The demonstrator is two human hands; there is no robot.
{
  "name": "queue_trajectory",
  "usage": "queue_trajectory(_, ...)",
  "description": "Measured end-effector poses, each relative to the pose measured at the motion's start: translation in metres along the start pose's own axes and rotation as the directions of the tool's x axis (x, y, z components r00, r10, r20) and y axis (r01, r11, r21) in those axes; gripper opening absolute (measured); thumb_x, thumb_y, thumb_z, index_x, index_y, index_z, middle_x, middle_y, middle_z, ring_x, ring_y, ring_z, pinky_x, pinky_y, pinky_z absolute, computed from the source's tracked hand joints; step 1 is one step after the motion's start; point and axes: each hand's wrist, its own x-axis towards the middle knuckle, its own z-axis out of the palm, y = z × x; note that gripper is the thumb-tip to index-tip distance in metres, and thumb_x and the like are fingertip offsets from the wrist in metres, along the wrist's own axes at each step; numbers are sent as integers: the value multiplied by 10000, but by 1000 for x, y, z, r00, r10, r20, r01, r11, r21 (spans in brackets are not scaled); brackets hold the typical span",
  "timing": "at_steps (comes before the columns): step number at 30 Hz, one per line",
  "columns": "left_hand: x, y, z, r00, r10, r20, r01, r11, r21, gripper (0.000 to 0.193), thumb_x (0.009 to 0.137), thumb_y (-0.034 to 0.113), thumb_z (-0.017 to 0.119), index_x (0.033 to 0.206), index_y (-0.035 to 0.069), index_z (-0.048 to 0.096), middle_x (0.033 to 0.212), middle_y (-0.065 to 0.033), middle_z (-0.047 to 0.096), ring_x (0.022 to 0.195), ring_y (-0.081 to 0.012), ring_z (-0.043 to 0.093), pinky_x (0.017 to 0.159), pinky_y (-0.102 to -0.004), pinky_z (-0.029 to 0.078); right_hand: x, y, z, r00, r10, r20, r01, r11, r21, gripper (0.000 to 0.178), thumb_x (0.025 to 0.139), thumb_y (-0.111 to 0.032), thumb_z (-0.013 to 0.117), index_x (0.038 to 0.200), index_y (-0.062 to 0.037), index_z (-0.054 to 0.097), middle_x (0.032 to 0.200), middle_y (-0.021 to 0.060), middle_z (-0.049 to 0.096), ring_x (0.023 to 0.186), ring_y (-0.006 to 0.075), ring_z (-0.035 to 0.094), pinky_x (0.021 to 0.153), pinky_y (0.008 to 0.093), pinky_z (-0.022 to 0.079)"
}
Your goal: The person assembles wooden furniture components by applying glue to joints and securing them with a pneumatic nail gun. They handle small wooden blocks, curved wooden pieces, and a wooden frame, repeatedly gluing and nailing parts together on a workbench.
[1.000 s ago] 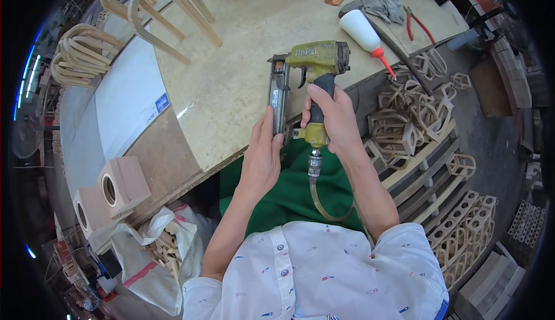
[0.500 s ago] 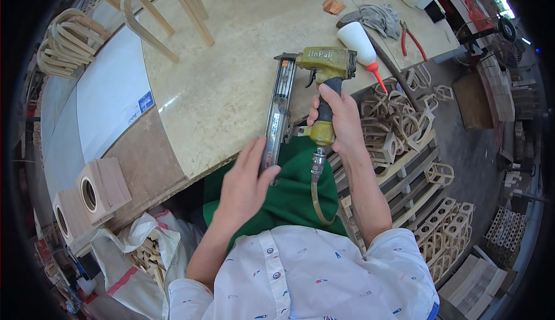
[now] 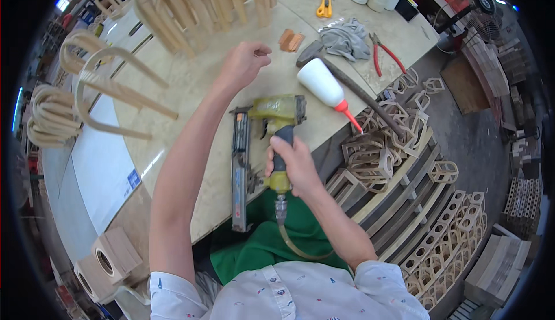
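A worker's right hand (image 3: pixel 295 164) wraps the black grip of an olive-green pneumatic nailer (image 3: pixel 272 109), its forefinger below the trigger, over the near edge of a workbench (image 3: pixel 283 71). The left hand (image 3: pixel 245 63) reaches farther out, fingers half curled and thumb apart, with nothing visible in its grasp, just short of copper-coloured strips (image 3: pixel 291 40).

The tool's nose points left, close to the bare left forearm; an accidental trigger squeeze could injure it, if the nailer is loaded, which cannot be told from here. The air hose (image 3: pixel 295 249), looping below the grip across a green apron (image 3: pixel 289 222), could snag and tug the tool aside.

Just right of the nailer, a white squeeze bottle (image 3: pixel 321 83) lies with its red nozzle toward the bench edge, beside a long-handled hammer (image 3: pixel 358 89); a bump could send either off the side. Both obstruct the right. Beyond them sit a grey rag (image 3: pixel 345 38), red-handled pliers (image 3: pixel 376 57) and a yellow-handled tool (image 3: pixel 325 5). Bentwood arches (image 3: pixel 217 2) crowd the far side, limiting the left hand's reach, while wooden frames (image 3: pixel 370 152) pile up at right.
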Motion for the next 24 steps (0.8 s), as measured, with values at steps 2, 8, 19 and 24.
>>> queue_trajectory(2,32,1,21,1000,5,8,-5,999,37,278,786,133,667,1026,-6,676,856,-150,688,801,-215,649,753,-329,498,0,0,-1,999,36,-25,-36,999,12,187,956,-193,530,921,-24,457,732,51,535,567,135,560,534,287,493)
queue_trajectory(8,79,19,58,1000,-23,16,18,970,242,233,758,137,684,946,-1,686,833,-183,685,811,-287,663,735,-384,505,4,4,-10,999,39,1,-39,996,76,187,952,-186,538,945,-24,445,743,50,536,573,129,566,533,283,497)
queue_trajectory(19,94,8,46,970,-215,109,175,938,299,268,711,129,727,944,2,692,847,-128,698,802,-207,665,719,-336,512,8,1,-11,998,44,40,-48,993,108,197,950,-181,541,960,-20,427,742,50,532,579,129,570,529,282,501)
queue_trajectory(24,91,4,46,969,-225,105,193,948,253,308,690,100,739,976,1,686,883,-113,699,807,-192,663,726,-320,515,9,5,-12,998,27,54,-34,992,121,198,950,-183,544,951,-24,426,742,48,532,581,132,572,532,286,502)
